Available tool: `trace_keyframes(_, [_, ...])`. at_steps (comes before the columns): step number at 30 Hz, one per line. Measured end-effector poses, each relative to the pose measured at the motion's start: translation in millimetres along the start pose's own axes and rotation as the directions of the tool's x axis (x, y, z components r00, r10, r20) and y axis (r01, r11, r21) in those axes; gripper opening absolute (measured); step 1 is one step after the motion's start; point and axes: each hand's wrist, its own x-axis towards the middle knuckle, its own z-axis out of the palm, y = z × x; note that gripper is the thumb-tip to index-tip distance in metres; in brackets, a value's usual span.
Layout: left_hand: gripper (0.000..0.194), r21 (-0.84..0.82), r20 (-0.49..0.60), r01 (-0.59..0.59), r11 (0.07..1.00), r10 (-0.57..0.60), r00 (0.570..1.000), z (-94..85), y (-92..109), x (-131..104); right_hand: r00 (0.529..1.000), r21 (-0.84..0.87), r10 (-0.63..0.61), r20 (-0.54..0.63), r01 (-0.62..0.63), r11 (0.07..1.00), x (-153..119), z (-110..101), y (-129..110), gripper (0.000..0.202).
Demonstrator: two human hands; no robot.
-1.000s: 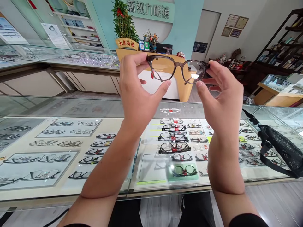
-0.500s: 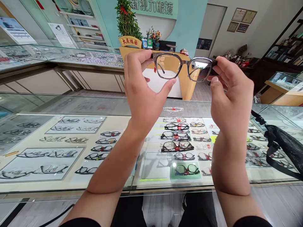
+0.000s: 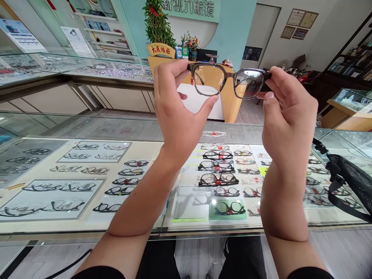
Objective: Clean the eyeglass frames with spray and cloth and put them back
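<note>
A pair of dark-rimmed glasses (image 3: 229, 75) is held up above the glass counter, its lenses upright. My left hand (image 3: 181, 104) pinches the frame's left end between fingers, its thumb stretched below the left lens. At the right end, my right hand (image 3: 287, 104) grips the frame with its fingers curled and thumb bent. Below, rows of glasses lie in the display case, among them a black pair (image 3: 218, 179) and a pair on a green card (image 3: 230, 208).
The glass counter (image 3: 116, 228) spans the view in front of me. A black mesh bag (image 3: 350, 178) with straps lies on its right side. Beyond stand a wooden desk (image 3: 231, 110), a plant (image 3: 158, 29) and another glass display (image 3: 124, 69) at the left.
Both hands and the glasses have shifted slightly right and a little up. My right hand has moved slightly farther from the left one.
</note>
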Motion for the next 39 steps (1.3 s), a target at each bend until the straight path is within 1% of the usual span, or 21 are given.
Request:
trace_keyframes(7, [0.077, -0.016, 0.003, 0.009, 1.000, -0.009, 1.000, 0.0, 1, 0, 1.000, -0.024, 0.000, 0.000, 0.000, 1.000, 1, 0, 1, 0.042])
trace_keyframes(12, [0.080, -0.008, -0.001, 0.008, 1.000, -0.008, 1.000, -0.3, 0, 1, 1.000, -0.095, -0.017, 0.023, 0.019, 0.995, 0, 1, 2, 0.052])
trace_keyframes(14, [0.080, -0.020, -0.010, 0.003, 1.000, -0.003, 1.000, -1.1, 2, 1, 1.000, -0.088, -0.014, 0.013, 0.015, 0.996, 0, 1, 0, 0.051])
trace_keyframes(17, [0.077, -0.024, -0.016, 0.005, 1.000, -0.005, 1.000, -3.0, 7, 1, 1.000, -0.065, 0.007, -0.023, -0.009, 0.998, 1, 1, -3, 0.045])
trace_keyframes(20, [0.075, -0.019, -0.018, 0.006, 1.000, -0.007, 1.000, -5.0, 11, 0, 0.999, -0.079, 0.007, -0.038, -0.010, 0.997, 2, 0, -3, 0.043])
trace_keyframes(26, [0.076, -0.005, -0.023, -0.002, 1.000, 0.002, 1.000, -7.0, 12, 0, 1.000, -0.162, -0.008, -0.003, 0.007, 0.987, 1, -1, -2, 0.052])
trace_keyframes(30, [0.074, -0.014, -0.031, 0.000, 1.000, -0.001, 1.000, -8.6, 15, -1, 0.999, -0.209, -0.025, -0.048, 0.015, 0.978, 3, 2, -9, 0.051])
trace_keyframes(33, [0.074, -0.017, -0.031, 0.015, 1.000, -0.016, 0.999, -9.6, 17, -1, 0.998, -0.214, -0.025, -0.058, 0.012, 0.977, 4, 4, -13, 0.053])
trace_keyframes(35, [0.075, -0.017, -0.023, 0.025, 1.000, -0.025, 0.999, -9.9, 17, -1, 0.999, -0.207, 0.001, -0.048, -0.011, 0.978, 3, 4, -15, 0.054])
trace_keyframes(37, [0.076, -0.033, -0.010, 0.027, 0.999, -0.027, 1.000, -9.9, 15, -1, 0.999, -0.184, 0.033, -0.030, -0.038, 0.982, 1, 4, -14, 0.053])
trace_keyframes(39, [0.075, -0.059, 0.006, 0.022, 0.998, -0.022, 1.000, -9.3, 11, 0, 0.999, -0.153, 0.031, -0.032, -0.036, 0.988, 0, 3, -12, 0.052])
